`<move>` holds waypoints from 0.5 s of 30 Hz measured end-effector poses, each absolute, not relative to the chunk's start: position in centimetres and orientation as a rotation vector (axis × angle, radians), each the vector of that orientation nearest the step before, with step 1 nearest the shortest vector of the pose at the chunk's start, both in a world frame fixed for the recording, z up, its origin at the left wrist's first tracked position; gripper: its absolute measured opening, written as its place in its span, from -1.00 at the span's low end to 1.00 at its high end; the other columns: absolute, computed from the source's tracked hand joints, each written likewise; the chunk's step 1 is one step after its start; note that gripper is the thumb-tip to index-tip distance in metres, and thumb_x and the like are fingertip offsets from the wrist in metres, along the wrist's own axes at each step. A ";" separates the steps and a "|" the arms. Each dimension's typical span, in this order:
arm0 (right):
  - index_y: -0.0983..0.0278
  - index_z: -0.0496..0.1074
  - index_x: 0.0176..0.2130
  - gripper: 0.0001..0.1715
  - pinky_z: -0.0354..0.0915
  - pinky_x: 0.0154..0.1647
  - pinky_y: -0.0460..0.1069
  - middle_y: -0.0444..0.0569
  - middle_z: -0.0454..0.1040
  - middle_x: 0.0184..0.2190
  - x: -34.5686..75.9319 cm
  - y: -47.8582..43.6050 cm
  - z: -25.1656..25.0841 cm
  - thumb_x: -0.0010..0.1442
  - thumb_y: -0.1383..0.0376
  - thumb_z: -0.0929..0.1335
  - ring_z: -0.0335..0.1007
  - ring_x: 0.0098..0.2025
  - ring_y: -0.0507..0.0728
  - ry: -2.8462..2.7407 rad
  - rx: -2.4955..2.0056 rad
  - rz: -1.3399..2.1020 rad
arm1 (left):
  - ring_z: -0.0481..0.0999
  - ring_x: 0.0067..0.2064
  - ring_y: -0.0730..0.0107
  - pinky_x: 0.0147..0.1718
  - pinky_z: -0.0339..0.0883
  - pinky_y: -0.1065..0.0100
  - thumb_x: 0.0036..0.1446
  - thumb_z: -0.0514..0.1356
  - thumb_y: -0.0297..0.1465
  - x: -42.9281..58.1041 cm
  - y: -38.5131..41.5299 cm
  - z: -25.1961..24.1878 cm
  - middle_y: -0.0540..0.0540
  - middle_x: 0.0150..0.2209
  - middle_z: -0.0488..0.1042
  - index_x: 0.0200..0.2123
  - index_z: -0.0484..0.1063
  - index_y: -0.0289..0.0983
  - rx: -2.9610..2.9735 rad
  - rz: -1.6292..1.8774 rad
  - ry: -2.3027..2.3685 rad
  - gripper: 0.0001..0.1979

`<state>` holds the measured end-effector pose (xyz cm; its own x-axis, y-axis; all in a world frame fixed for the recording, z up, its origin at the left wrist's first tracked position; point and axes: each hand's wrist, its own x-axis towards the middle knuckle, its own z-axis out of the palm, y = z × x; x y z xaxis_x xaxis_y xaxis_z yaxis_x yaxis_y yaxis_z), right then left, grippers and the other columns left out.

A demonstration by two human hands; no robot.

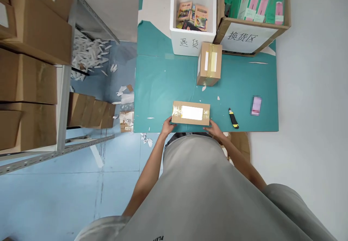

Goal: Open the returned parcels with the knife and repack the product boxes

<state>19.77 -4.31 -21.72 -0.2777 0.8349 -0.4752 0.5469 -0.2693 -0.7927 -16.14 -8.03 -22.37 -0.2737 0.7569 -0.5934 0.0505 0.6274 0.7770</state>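
A long cardboard box (177, 119) with a white label and clear tape at its ends lies near the front edge of the green table (163, 77). My left hand (168, 126) grips its left front corner, while my right hand (213, 129) has its fingers at the right front corner. Both hands are closed about the box from its two ends; part of the fingers is hidden beneath it. To the right of the box lies a yellow and black box cutter (233, 118).
A taped carton (202, 74) stands behind the box. At the back are a white foam bin (176, 41) with booklets and a cardboard bin (225, 27) of green packages. A blurred pink item (256, 105) lies at right; shelves of cartons (38, 77) stand left.
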 end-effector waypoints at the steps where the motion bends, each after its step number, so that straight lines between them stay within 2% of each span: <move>1: 0.18 0.59 0.38 0.04 0.54 0.35 0.40 0.21 0.68 0.29 19.3 -4.2 -21.6 0.13 -0.29 0.60 0.62 0.32 0.51 -1.639 -1.695 1.603 | 0.58 0.41 -0.30 0.37 0.52 -0.16 -0.12 0.47 -0.48 -16.0 -8.0 -22.2 -0.27 0.25 0.70 0.07 0.74 -0.26 0.674 0.788 1.734 -0.42; 4: 0.17 0.68 0.27 -0.14 0.46 0.46 0.37 0.17 0.64 0.35 18.7 -3.6 -20.7 0.19 -0.26 0.58 0.52 0.43 0.51 -1.478 -1.698 1.620 | 0.43 0.53 -0.34 0.40 0.48 -0.15 -0.07 0.51 -0.41 -16.1 -8.0 -21.3 -0.31 0.40 0.59 -0.06 0.77 -0.24 0.699 0.814 1.749 -0.58; 6: 0.12 0.70 0.27 -0.21 0.42 0.51 0.34 0.10 0.58 0.43 19.0 -3.0 -19.9 0.24 -0.24 0.56 0.42 0.52 0.47 -1.433 -1.689 1.565 | 0.43 0.54 -0.27 0.42 0.47 -0.12 0.04 0.52 -0.31 -16.4 -7.9 -20.5 -0.31 0.46 0.53 -0.04 0.79 -0.24 0.712 0.851 1.745 -0.62; 9: 0.09 0.70 0.30 -0.21 0.39 0.55 0.34 0.06 0.50 0.50 19.5 -2.1 -19.2 0.27 -0.24 0.55 0.32 0.59 0.45 -1.385 -1.680 1.516 | 0.48 0.52 -0.20 0.43 0.46 -0.09 0.15 0.51 -0.19 -16.7 -7.5 -19.9 -0.31 0.45 0.54 0.04 0.79 -0.24 0.723 0.913 1.735 -0.58; 12: 0.11 0.75 0.22 -0.25 0.40 0.53 0.37 0.07 0.62 0.40 19.9 -1.6 -19.1 0.28 -0.26 0.54 0.40 0.54 0.47 -1.405 -1.698 1.534 | 0.55 0.46 -0.23 0.45 0.44 -0.11 0.14 0.52 -0.14 -16.5 -7.3 -20.2 -0.31 0.34 0.65 -0.02 0.80 -0.25 0.685 0.895 1.752 -0.59; 15: 0.12 0.78 0.15 -0.27 0.47 0.45 0.38 0.06 0.74 0.23 20.7 -2.1 -19.4 0.40 -0.30 0.40 0.59 0.38 0.46 -1.412 -1.740 1.545 | 0.64 0.36 -0.12 0.41 0.49 -0.09 0.27 0.41 -0.06 -16.1 -8.1 -21.0 -0.28 0.23 0.73 0.00 0.78 -0.24 0.637 0.847 1.753 -0.57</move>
<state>20.67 -2.11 -19.44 -0.1313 0.8658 -0.4829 0.4032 -0.3984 -0.8239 -16.08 -8.12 -20.98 -0.3189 0.7556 -0.5722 0.0214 0.6093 0.7927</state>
